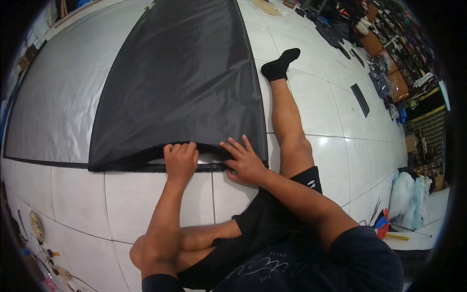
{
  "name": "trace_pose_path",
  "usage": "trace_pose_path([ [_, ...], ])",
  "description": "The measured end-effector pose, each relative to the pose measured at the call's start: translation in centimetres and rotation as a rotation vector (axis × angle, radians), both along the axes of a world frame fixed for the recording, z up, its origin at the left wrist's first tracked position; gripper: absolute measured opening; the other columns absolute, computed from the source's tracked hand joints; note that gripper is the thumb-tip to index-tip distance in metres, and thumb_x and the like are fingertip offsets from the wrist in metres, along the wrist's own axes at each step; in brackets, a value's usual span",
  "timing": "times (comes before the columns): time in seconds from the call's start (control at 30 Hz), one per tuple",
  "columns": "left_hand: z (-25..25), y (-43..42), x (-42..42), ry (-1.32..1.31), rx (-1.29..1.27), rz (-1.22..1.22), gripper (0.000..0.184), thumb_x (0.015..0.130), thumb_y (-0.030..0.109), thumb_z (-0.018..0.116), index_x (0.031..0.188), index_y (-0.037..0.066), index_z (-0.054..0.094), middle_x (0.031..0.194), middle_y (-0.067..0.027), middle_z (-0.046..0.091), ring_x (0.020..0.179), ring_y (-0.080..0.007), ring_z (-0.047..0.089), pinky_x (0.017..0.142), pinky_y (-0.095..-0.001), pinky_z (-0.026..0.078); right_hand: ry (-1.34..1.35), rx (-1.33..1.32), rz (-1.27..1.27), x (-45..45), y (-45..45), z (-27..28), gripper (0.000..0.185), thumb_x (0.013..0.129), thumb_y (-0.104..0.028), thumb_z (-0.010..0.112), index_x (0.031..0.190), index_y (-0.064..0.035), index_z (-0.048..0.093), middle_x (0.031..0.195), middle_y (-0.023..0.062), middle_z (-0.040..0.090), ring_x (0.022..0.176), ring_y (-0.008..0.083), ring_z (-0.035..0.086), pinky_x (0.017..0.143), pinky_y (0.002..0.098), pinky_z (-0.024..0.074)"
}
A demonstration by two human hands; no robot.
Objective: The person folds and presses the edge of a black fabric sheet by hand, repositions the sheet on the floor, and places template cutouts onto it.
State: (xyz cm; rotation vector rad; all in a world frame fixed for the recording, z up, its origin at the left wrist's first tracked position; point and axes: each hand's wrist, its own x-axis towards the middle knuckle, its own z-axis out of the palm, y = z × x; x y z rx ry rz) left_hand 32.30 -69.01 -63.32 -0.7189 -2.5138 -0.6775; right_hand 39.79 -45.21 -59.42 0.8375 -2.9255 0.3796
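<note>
A large dark sheet [180, 73] lies on the tiled floor, partly over a silver-grey sheet [63, 92] with a black border. Its near edge is raised in an arch, with a gap showing beneath. My left hand [181, 160] has its fingers curled over this raised edge and grips it. To the right, my right hand [244, 162] rests on the same edge near the sheet's corner, its fingers spread over the dark material and its thumb low by the black border.
My outstretched leg [287, 117] lies right of the sheet. A dark strip [360, 100] is on the tiles beyond it. Boxes [372, 44] and piled goods line the right side. Clear plastic bags [411, 199] sit at the lower right, a round gold object [36, 226] at the lower left.
</note>
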Motion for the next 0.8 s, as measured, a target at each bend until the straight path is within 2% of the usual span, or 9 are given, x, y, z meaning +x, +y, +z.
trace_pose_path([
  [0.13,0.4,-0.5,-0.1,0.011,0.04,-0.05,0.012,0.082,0.015,0.076,0.087,0.011,0.065,0.078,-0.0021,0.065,0.081,-0.0216,0.061,0.089,-0.0417,0.04,-0.033,0.119,-0.016,0.1,0.5,-0.3,0.008,0.084,-0.017,0.074,0.082,-0.0086,0.076,0.154,0.0178,0.047,0.15,0.0381,0.034,0.121,0.0706,0.0166],
  [0.23,1.3,-1.0,0.0,-0.098,0.02,-0.122,0.015,0.079,0.017,0.079,0.088,0.01,0.069,0.086,-0.0018,0.068,0.088,-0.0219,0.062,0.092,-0.043,0.038,-0.039,0.089,-0.058,-0.1,0.5,-0.4,0.009,0.083,-0.018,0.077,0.084,-0.0088,0.078,0.151,0.0158,0.051,0.149,0.0371,0.036,0.121,0.0702,0.0159],
  [0.3,2.0,-1.4,0.2,-0.233,-0.031,-0.169,0.018,0.078,0.023,0.082,0.089,0.01,0.075,0.097,-0.0039,0.067,0.1,-0.0233,0.06,0.097,-0.0444,0.036,-0.058,-0.022,-0.151,-0.4,0.6,-0.4,0.014,0.08,-0.022,0.082,0.082,-0.0091,0.078,0.145,0.0118,0.057,0.147,0.0346,0.039,0.121,0.0697,0.0144],
  [0.33,2.4,-1.5,0.4,-0.231,-0.033,-0.171,0.018,0.078,0.023,0.082,0.089,0.01,0.075,0.097,-0.0039,0.067,0.1,-0.0233,0.06,0.097,-0.0444,0.036,-0.056,-0.023,-0.153,-0.6,0.6,-0.4,0.014,0.08,-0.022,0.082,0.082,-0.0091,0.078,0.145,0.0118,0.057,0.147,0.0346,0.039,0.121,0.0697,0.0144],
  [0.4,3.8,-1.7,0.8,-0.378,-0.101,-0.201,0.022,0.076,0.027,0.085,0.091,0.012,0.081,0.108,-0.0055,0.064,0.111,-0.0252,0.055,0.104,-0.0459,0.032,-0.072,-0.089,-0.181,-0.9,0.8,-0.4,0.022,0.072,-0.027,0.089,0.078,-0.0108,0.077,0.141,0.0065,0.061,0.145,0.031,0.042,0.123,0.0656,0.016],
  [0.5,3.6,-1.8,0.8,-0.412,-0.127,-0.215,0.023,0.077,0.026,0.085,0.095,0.012,0.083,0.113,-0.0065,0.061,0.117,-0.0268,0.051,0.108,-0.0477,0.029,-0.053,-0.097,-0.2,-1.1,0.7,-0.6,0.024,0.071,-0.03,0.09,0.076,-0.0108,0.076,0.138,0.0058,0.063,0.145,0.0296,0.043,0.123,0.0643,0.0153],
  [0.7,2.7,-1.7,0.7,-0.377,-0.119,-0.215,0.017,0.079,0.019,0.083,0.095,0.013,0.083,0.111,-0.0056,0.06,0.116,-0.0261,0.051,0.109,-0.0482,0.029,-0.075,-0.102,-0.211,-1.3,0.7,-0.4,0.021,0.074,-0.028,0.088,0.078,-0.0112,0.077,0.137,0.0069,0.063,0.144,0.0308,0.043,0.124,0.0654,0.0124],
  [0.8,2.5,-1.3,0.6,-0.411,-0.107,-0.173,0.015,0.079,0.019,0.084,0.093,0.013,0.083,0.107,-0.0044,0.061,0.114,-0.0257,0.052,0.108,-0.0474,0.029,-0.084,-0.098,-0.216,-1.1,0.6,-0.1,0.021,0.073,-0.027,0.088,0.079,-0.0114,0.076,0.136,0.0067,0.063,0.143,0.0307,0.044,0.124,0.0654,0.0123],
])
